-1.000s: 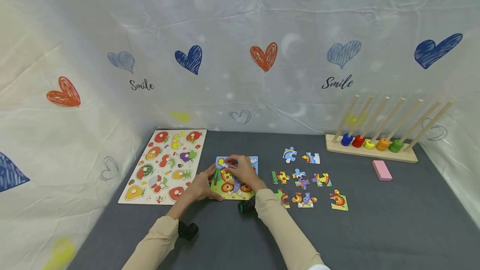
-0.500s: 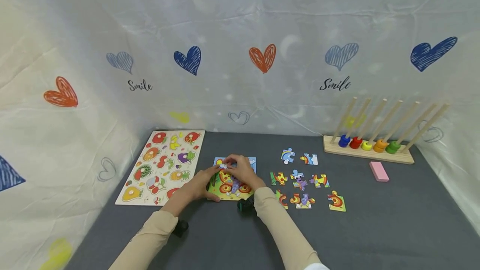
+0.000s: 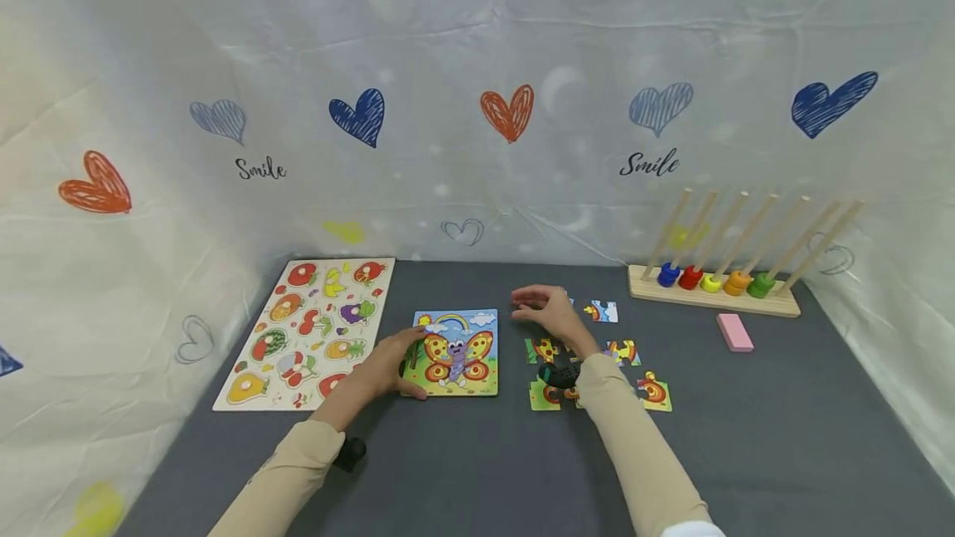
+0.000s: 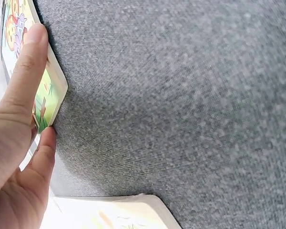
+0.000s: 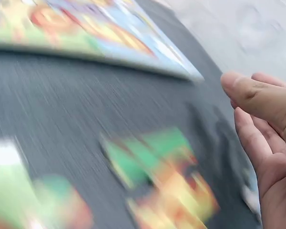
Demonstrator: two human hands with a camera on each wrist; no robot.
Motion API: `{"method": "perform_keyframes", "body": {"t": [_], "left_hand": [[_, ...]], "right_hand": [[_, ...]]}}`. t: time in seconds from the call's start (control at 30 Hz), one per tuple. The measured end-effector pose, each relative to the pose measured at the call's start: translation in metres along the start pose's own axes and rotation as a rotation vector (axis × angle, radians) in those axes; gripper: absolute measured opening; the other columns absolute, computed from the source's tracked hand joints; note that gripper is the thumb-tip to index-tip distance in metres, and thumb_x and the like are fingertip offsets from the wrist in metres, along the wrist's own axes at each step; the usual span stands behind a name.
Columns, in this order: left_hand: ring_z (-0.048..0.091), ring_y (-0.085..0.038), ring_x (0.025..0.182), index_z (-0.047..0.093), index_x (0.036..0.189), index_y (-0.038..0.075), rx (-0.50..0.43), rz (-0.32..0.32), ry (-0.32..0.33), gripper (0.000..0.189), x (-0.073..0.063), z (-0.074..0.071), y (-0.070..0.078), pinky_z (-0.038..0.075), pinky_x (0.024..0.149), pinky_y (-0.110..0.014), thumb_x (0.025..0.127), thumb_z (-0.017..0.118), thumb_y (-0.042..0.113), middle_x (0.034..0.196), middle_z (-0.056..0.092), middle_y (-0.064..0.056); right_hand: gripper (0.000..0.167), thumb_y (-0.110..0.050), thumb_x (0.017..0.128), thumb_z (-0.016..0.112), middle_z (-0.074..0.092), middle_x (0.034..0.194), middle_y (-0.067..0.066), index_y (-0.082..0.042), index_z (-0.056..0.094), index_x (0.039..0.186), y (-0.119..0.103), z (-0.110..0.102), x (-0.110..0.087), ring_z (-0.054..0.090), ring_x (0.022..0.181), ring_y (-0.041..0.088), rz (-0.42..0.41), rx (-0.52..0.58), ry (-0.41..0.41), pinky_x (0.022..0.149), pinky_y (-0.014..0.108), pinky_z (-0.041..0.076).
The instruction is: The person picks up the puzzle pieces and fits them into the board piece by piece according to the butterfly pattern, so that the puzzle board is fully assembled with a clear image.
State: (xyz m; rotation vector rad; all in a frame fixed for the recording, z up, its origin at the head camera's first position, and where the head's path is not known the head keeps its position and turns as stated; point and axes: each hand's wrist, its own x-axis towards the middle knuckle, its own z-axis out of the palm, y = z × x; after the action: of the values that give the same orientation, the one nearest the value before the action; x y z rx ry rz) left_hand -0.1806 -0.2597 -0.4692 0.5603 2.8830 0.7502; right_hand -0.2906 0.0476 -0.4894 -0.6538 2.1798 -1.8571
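A square butterfly puzzle board [image 3: 457,359] lies on the table, its picture showing rainbow, sun and clouds. My left hand [image 3: 382,367] holds its left side. The left wrist view shows the thumb [image 4: 31,62] along one edge and a fingertip by the corner of the board [image 4: 50,90]. My right hand [image 3: 554,315] is raised to the right of the board, fingers loosely bent, with nothing visible between them. Below it lie several loose jigsaw pieces, among them a green-and-yellow piece [image 5: 167,167], blurred in the right wrist view. The hand and wrist camera hide some pieces.
A fruit puzzle board [image 3: 321,330] lies left of my left hand. At the back right stands a wooden peg rack [image 3: 716,297] with coloured rings, a pink block [image 3: 734,332] in front of it. A cloudy piece [image 3: 601,312] and an orange-spiral piece [image 3: 654,394] lie at the right.
My right hand has left the top of the butterfly board and moved right, over the loose pieces, uncovering the picture. My left hand stays at the board's left side. The head view has shifted slightly.
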Motion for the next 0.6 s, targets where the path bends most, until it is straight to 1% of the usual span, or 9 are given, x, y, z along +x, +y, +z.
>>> {"method": "perform_keyframes", "body": {"t": [0.13, 0.23, 0.33, 0.43, 0.5, 0.6], "left_hand": [[0.04, -0.047, 0.127, 0.043, 0.137, -0.009, 0.031, -0.031, -0.013, 0.096, 0.0, 0.0, 0.0, 0.036, 0.103, -0.058, 0.063, 0.091, 0.028, 0.141, 0.041, -0.029], [0.039, -0.046, 0.128, 0.043, 0.138, -0.008, 0.021, -0.048, -0.016, 0.096, -0.001, -0.001, 0.001, 0.036, 0.104, -0.057, 0.063, 0.091, 0.028, 0.142, 0.04, -0.028], [0.039, -0.045, 0.129, 0.042, 0.138, -0.008, 0.005, -0.056, -0.016, 0.097, 0.0, 0.0, 0.002, 0.036, 0.104, -0.056, 0.063, 0.091, 0.027, 0.143, 0.04, -0.027], [0.038, -0.045, 0.13, 0.042, 0.138, -0.009, -0.001, -0.05, -0.014, 0.096, 0.001, 0.001, 0.001, 0.035, 0.105, -0.056, 0.063, 0.091, 0.026, 0.143, 0.04, -0.027], [0.039, -0.045, 0.129, 0.042, 0.137, -0.009, 0.005, -0.04, -0.014, 0.096, 0.001, 0.001, 0.001, 0.035, 0.105, -0.056, 0.063, 0.091, 0.025, 0.142, 0.04, -0.028], [0.039, -0.045, 0.129, 0.043, 0.137, -0.01, 0.002, -0.038, -0.011, 0.096, 0.001, 0.001, 0.0, 0.035, 0.105, -0.056, 0.062, 0.092, 0.024, 0.141, 0.041, -0.028]], "right_hand": [[0.04, 0.004, 0.084, 0.07, 0.059, 0.121, 0.03, 0.013, 0.058, 0.121, 0.001, -0.042, -0.009, 0.056, 0.114, 0.041, 0.047, -0.028, 0.05, 0.087, 0.026, 0.054], [0.039, 0.006, 0.085, 0.068, 0.057, 0.122, 0.031, 0.013, 0.057, 0.122, 0.003, -0.069, -0.016, 0.056, 0.114, 0.041, 0.09, -0.047, 0.086, 0.081, 0.022, 0.055], [0.04, 0.009, 0.086, 0.065, 0.054, 0.125, 0.034, 0.015, 0.054, 0.125, 0.005, -0.089, -0.021, 0.053, 0.117, 0.043, 0.119, -0.036, 0.074, 0.082, 0.021, 0.054], [0.044, 0.013, 0.085, 0.063, 0.05, 0.128, 0.036, 0.017, 0.05, 0.127, 0.006, -0.1, -0.022, 0.049, 0.121, 0.044, 0.143, -0.009, 0.039, 0.087, 0.022, 0.052], [0.045, 0.015, 0.085, 0.062, 0.048, 0.13, 0.037, 0.018, 0.049, 0.127, 0.005, -0.102, -0.02, 0.047, 0.122, 0.045, 0.154, -0.004, 0.014, 0.088, 0.024, 0.052], [0.046, 0.016, 0.084, 0.062, 0.047, 0.131, 0.036, 0.018, 0.049, 0.128, 0.004, -0.102, -0.015, 0.046, 0.124, 0.045, 0.151, -0.031, -0.035, 0.091, 0.028, 0.051]]}}
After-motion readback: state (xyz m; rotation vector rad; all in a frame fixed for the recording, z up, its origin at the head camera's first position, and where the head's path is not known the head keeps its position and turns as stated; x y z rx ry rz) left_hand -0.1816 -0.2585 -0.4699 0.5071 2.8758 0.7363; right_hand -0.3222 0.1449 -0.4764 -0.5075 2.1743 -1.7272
